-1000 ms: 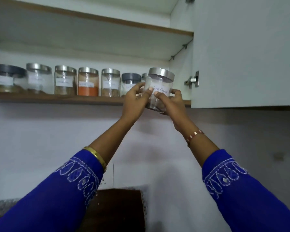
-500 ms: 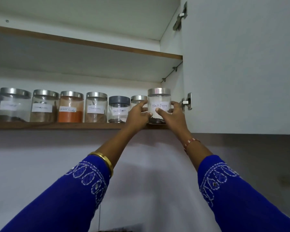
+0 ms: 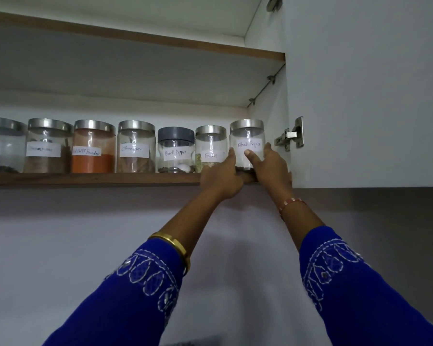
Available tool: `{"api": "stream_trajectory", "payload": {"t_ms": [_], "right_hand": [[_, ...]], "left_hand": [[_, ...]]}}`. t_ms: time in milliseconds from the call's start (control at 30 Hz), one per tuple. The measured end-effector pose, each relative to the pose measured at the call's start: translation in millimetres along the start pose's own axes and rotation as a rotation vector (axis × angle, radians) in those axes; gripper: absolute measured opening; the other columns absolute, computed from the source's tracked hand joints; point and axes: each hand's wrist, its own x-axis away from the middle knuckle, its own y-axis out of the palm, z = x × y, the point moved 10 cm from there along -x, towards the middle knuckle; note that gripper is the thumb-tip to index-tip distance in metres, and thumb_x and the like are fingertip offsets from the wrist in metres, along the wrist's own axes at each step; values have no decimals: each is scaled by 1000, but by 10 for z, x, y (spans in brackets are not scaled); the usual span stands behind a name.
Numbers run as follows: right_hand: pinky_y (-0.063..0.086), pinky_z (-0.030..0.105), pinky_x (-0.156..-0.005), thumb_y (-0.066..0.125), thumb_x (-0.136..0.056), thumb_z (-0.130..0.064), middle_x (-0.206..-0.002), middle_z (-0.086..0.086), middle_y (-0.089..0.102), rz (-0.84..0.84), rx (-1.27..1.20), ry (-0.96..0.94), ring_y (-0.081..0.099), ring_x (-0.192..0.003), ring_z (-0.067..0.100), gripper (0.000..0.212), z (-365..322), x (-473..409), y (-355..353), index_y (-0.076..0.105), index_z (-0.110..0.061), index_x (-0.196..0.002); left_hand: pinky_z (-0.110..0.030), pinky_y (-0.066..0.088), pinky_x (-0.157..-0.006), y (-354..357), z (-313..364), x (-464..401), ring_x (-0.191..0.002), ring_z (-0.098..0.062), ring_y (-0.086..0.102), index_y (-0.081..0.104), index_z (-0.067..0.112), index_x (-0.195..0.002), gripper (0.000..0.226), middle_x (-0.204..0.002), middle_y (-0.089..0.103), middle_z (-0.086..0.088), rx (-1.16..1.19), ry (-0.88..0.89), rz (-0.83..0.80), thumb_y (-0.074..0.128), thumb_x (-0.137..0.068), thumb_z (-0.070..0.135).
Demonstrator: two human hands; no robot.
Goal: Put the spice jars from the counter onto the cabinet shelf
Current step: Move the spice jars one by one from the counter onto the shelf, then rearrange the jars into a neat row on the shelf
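A: Where does the Black Pepper jar (image 3: pixel 247 143) stand?

B: At the right end of the cabinet shelf (image 3: pixel 93 178), upright, its base on the wooden board, close to the cabinet's side wall and the door hinge (image 3: pixel 289 138). It has a steel lid, and a thin dark layer lies at its bottom; the rest is clear.

A: And the hands?

B: The left hand (image 3: pixel 221 177) presses the jar's left side, the right hand (image 3: pixel 271 166) wraps its right side with the thumb across the label. Both grasp the jar between them.

A: What is next to it?

B: Just beside it, the Fennel jar (image 3: pixel 211 147), steel lid, a greenish fill low down. Then a second Black Pepper jar with a grey lid (image 3: pixel 176 149), a few dark grains and something pale at its bottom.

A: Further left?

B: The Cinnamon jar (image 3: pixel 136 147) holds brown pieces in its lower part. The chilli powder jar (image 3: pixel 93 147) is about half filled with orange-red powder. Next is a jar with brown contents (image 3: pixel 48 146) whose label I cannot read, and at the edge a jar (image 3: pixel 3 146) with a dark layer at the bottom. All stand upright in one row, side by side
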Motion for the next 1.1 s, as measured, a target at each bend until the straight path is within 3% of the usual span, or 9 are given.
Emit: {"api": "stream_trajectory", "payload": {"t_ms": [100, 167, 267, 533, 833, 1100], "right_hand": [[41, 28, -83, 48, -95, -24, -123, 24, 58, 21, 10, 7, 54, -115, 33, 41, 81, -67, -37, 53, 7, -122], [37, 23, -74, 52, -92, -12, -114, 23, 63, 25, 28, 22, 58, -107, 32, 28, 125, -88, -53, 60, 6, -112], [43, 26, -83, 57, -88, -8, -119, 20, 62, 29, 40, 14, 58, -109, 30, 34, 133, -103, -70, 57, 3, -121], [42, 30, -97, 63, -86, -8, -127, 19, 58, 42, 30, 7, 55, -117, 29, 44, 164, -84, -120, 52, 1, -127], [37, 27, -102, 50, -93, -6, -131, 17, 55, 60, 81, -136, 51, -122, 27, 39, -29, 421, -89, 50, -1, -131], [38, 30, -99, 50, -90, -2, -121, 21, 59, 24, 178, -326, 53, -116, 30, 33, -463, 809, -45, 56, 5, -122]], "left_hand": [[-40, 22, -111, 52, -7, -49, -130, -32, 39, 4, 19, -150, 64, -141, 45, -14, -40, -73, -49, 36, -94, 28], [-43, 13, -114, 93, -1, -75, -135, -33, 32, 5, 22, -149, 62, -146, 39, -14, -73, -118, -106, 33, -95, 31], [-44, 6, -116, 121, 0, -121, -138, -32, 28, 6, 23, -149, 61, -150, 34, -12, -88, -152, -152, 31, -94, 31], [-43, 17, -111, 99, -6, -95, -131, -32, 37, 29, 17, -142, 50, -143, 43, -13, -58, -126, -111, 33, -93, 25], [-34, 29, -104, -184, -70, 238, -119, -28, 52, 50, 11, -132, 44, -126, 62, -11, 3, 90, 190, 44, -88, 8], [-36, 34, -106, -668, -406, 697, -128, -30, 42, 39, 4, -138, 45, -140, 44, -17, 26, 40, 223, 39, -93, 4]]}}
